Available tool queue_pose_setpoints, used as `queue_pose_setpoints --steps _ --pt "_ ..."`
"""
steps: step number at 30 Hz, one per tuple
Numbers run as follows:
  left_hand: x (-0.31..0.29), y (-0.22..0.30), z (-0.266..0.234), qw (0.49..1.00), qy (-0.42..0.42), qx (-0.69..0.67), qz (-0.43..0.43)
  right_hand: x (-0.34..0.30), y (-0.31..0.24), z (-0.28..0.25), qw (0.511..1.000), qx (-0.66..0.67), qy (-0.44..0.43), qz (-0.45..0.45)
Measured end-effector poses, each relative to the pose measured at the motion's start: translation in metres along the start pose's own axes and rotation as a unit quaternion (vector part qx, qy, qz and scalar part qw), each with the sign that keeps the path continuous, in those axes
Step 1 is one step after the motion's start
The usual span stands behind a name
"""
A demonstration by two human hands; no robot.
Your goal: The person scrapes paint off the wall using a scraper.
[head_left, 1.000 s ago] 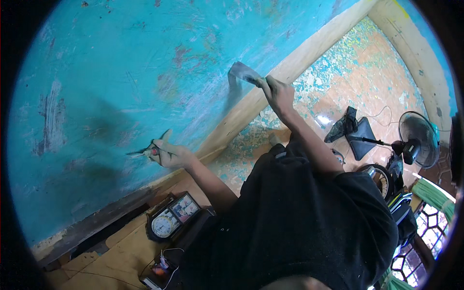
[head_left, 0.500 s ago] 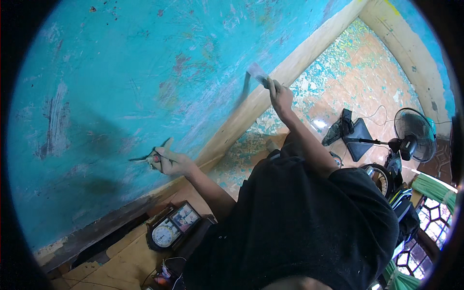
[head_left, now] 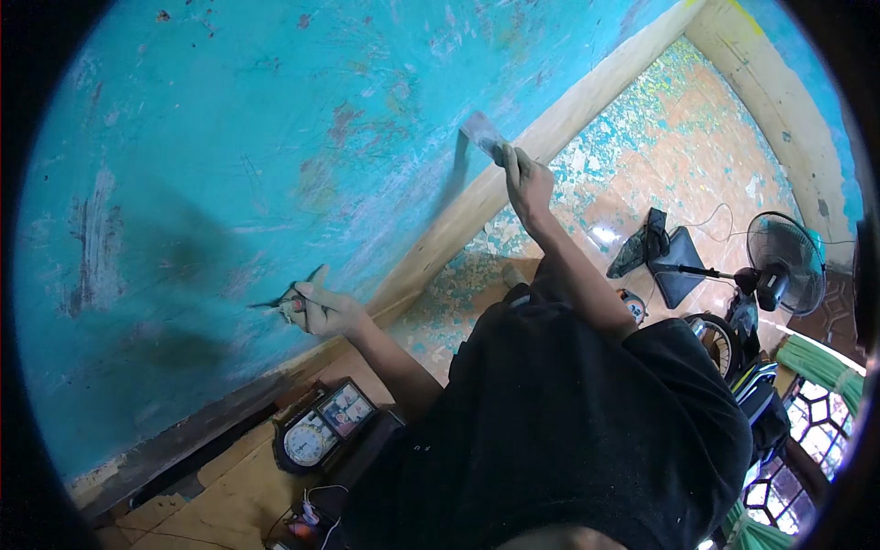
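Black fan [head_left: 784,266] near spoked wheel [head_left: 729,341]; dial clock [head_left: 310,441] beside photos [head_left: 346,410]; green curtain [head_left: 819,371] at latticed window [head_left: 819,419].

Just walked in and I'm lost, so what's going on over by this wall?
A person in a black shirt is at a scuffed turquoise wall. The right hand grips a flat scraper near the cream baseboard; whether its blade touches the wall is unclear. The left hand holds a thin tool with a red part close to the wall. Turquoise flakes lie scattered across the floor, and a pedestal fan is at right.
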State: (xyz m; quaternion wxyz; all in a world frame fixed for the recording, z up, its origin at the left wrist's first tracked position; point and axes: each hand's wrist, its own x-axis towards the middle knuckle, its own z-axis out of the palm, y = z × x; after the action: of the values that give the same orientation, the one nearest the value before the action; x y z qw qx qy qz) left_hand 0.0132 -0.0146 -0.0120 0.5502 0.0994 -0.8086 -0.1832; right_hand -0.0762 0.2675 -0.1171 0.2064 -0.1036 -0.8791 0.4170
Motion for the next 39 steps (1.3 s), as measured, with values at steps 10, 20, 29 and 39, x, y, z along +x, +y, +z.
queue_pose_setpoints --steps 10,20,29,39 --pt "0.006 0.006 0.001 0.997 0.017 -0.012 0.076 0.009 0.002 -0.011 1.0 0.011 0.019 -0.007" --pt "0.006 0.003 -0.002 0.997 -0.003 0.003 0.074 0.01 0.02 -0.007 0.998 -0.032 -0.06 0.007" --pt "0.002 -0.001 -0.001 0.999 0.019 0.017 0.038 -0.004 0.027 0.0 0.998 -0.027 -0.025 -0.048" --pt "-0.001 0.008 0.008 0.998 0.052 -0.009 -0.042 -0.006 -0.007 0.0 0.995 0.009 -0.046 -0.092"
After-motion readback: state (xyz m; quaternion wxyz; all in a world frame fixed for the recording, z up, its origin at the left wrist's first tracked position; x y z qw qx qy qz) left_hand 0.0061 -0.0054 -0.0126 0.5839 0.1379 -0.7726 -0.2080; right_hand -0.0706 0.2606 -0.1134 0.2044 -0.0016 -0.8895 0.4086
